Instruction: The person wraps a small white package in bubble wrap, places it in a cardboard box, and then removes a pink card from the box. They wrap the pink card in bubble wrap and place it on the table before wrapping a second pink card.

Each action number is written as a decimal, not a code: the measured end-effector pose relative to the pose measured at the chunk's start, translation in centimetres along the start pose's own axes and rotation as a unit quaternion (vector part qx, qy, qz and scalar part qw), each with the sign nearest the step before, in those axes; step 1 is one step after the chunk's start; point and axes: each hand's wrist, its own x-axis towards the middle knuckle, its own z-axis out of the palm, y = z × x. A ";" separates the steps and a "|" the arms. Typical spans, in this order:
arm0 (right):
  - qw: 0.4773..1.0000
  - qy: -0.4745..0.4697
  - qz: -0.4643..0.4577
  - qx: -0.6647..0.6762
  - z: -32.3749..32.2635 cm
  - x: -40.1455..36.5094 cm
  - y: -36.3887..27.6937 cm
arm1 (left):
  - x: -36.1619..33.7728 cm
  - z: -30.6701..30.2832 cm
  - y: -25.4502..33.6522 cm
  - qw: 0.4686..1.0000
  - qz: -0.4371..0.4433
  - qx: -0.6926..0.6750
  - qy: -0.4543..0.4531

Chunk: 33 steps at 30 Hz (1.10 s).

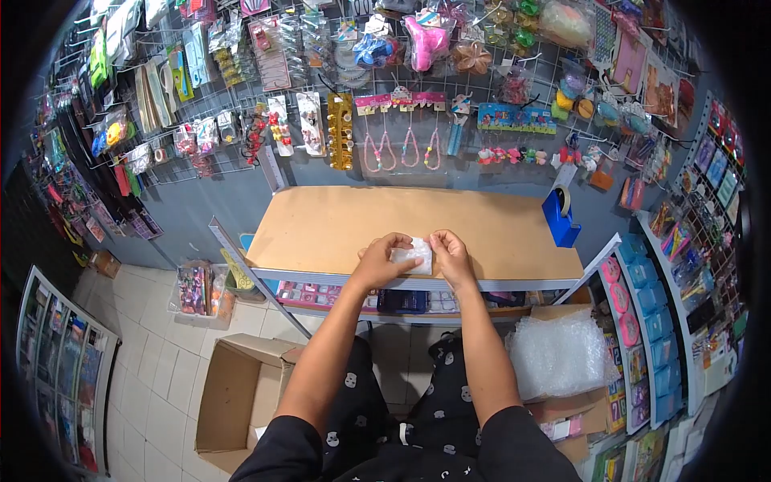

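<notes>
Over the front part of a light wooden tabletop (337, 221), both hands hold a small white translucent packet (415, 255), which looks like bubble wrap. My left hand (387, 261) curls around its left side, thumb across the front. On the other side, my right hand (451, 259) pinches the upper right edge between thumb and fingers. Whatever the packet may contain is hidden. A blue tape dispenser (562, 219) with a roll of tape stands at the table's right end.
Below the tabletop runs a shelf of small boxed goods (401, 301). A stack of bubble wrap (560, 353) lies right of my legs. An open cardboard box (233, 394) sits on the floor at left. Hanging accessories (401, 153) cover the wall grid behind.
</notes>
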 end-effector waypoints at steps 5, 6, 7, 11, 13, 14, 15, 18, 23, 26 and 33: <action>0.999 -0.032 -0.001 0.042 -0.4 -0.4 -0.7 | 0.9 -2.0 2.0 0.989 -0.080 -0.077 -0.097; 0.998 -0.042 -0.013 0.034 -0.3 -0.6 -1.0 | 0.9 -2.3 2.7 0.985 -0.111 -0.074 -0.105; 0.998 -0.052 -0.025 0.025 -0.2 -0.9 -1.2 | 1.0 -1.9 1.6 0.987 -0.096 -0.091 -0.095; 0.997 -0.055 -0.046 -0.003 0.0 -1.1 -0.6 | 1.1 -0.5 -1.3 0.988 -0.040 -0.135 -0.058; 0.997 -0.052 -0.044 -0.048 0.2 -1.3 -0.4 | 0.7 -0.6 -0.8 0.987 -0.054 -0.139 -0.058; 0.995 -0.051 -0.044 -0.071 0.2 -1.2 -0.4 | 0.6 -0.8 -0.5 0.985 -0.077 -0.137 -0.064; 0.995 -0.047 -0.047 -0.069 0.2 -1.1 -0.3 | 0.5 -1.1 -0.3 0.983 -0.101 -0.135 -0.070; 0.996 -0.037 -0.047 -0.069 0.2 -1.0 0.1 | 0.5 -1.2 -0.7 0.997 0.029 -0.044 -0.053; 0.998 -0.026 -0.023 -0.061 0.4 -1.1 -0.3 | 0.3 -0.9 -1.0 0.986 0.149 0.074 0.016; 0.996 -0.022 -0.044 -0.068 0.2 -1.1 0.0 | 0.2 -0.8 -0.9 0.992 0.110 0.062 0.012; 0.997 -0.030 0.051 -0.042 -0.3 -0.1 -1.1 | 0.4 -0.6 -0.8 0.994 0.094 0.060 0.017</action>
